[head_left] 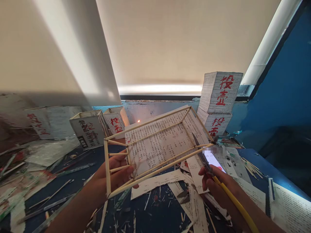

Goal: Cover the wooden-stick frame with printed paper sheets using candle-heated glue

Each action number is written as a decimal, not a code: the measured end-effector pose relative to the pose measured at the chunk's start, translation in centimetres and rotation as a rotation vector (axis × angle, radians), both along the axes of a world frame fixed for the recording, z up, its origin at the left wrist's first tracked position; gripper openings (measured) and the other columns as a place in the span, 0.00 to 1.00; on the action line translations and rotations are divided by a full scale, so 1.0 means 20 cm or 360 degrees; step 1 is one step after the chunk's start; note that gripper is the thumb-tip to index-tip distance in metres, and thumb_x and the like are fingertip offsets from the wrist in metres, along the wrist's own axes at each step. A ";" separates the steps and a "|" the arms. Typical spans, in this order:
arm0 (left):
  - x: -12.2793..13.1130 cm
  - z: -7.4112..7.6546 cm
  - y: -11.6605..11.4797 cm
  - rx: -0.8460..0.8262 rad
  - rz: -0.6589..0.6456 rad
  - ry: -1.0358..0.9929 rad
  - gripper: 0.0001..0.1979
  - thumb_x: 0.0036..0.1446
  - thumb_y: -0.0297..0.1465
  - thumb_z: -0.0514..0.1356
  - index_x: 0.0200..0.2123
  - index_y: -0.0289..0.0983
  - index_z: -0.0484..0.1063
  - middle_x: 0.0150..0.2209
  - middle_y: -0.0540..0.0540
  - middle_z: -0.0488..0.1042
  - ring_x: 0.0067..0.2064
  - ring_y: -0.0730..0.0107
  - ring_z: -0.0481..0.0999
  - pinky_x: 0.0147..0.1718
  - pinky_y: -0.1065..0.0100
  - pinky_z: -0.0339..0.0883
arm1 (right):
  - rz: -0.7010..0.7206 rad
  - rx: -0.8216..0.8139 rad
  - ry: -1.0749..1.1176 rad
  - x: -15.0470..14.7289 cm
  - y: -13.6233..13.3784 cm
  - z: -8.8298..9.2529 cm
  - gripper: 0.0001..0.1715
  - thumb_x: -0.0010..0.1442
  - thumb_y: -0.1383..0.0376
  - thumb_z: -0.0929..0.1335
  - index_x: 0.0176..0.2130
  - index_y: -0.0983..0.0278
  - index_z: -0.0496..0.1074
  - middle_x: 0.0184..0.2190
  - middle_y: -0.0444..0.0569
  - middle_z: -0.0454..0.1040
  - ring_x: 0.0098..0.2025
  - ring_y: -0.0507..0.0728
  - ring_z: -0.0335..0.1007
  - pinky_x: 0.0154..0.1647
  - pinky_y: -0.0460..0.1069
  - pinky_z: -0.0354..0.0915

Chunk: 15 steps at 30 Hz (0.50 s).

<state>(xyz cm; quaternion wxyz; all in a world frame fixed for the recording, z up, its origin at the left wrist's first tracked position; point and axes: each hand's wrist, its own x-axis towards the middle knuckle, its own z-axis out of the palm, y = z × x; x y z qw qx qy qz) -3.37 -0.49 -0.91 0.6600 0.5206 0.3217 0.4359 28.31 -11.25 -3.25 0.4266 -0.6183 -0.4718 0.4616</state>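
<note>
A box-shaped frame of thin wooden sticks [106, 166] is held up in front of me, tilted, with printed paper [155, 142] covering one side. My left hand [121, 170] grips it at the left end, fingers round the inner sticks. My right hand [216, 181] is closed round yellow-handled pliers [224, 189]. Their long pointed jaws reach up to the frame's right end, near a lower stick; whether they touch it I cannot tell.
Paper-covered boxes with red writing stand at the back left [88, 129] and stacked at the back right [222, 94]. A lit phone [211, 159] lies behind my right hand. Paper strips [157, 183], scraps and loose sticks [251, 167] litter the blue table [160, 212].
</note>
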 end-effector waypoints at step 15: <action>0.00 0.02 0.00 0.0130 -0.0085 -0.0045 0.25 0.59 0.28 0.66 0.60 0.40 0.69 0.51 0.41 0.80 0.44 0.51 0.83 0.24 0.70 0.78 | -0.0038 0.0209 0.0022 0.03 0.04 -0.13 0.35 0.55 0.36 0.68 0.45 0.61 0.70 0.26 0.43 0.67 0.20 0.49 0.57 0.21 0.46 0.57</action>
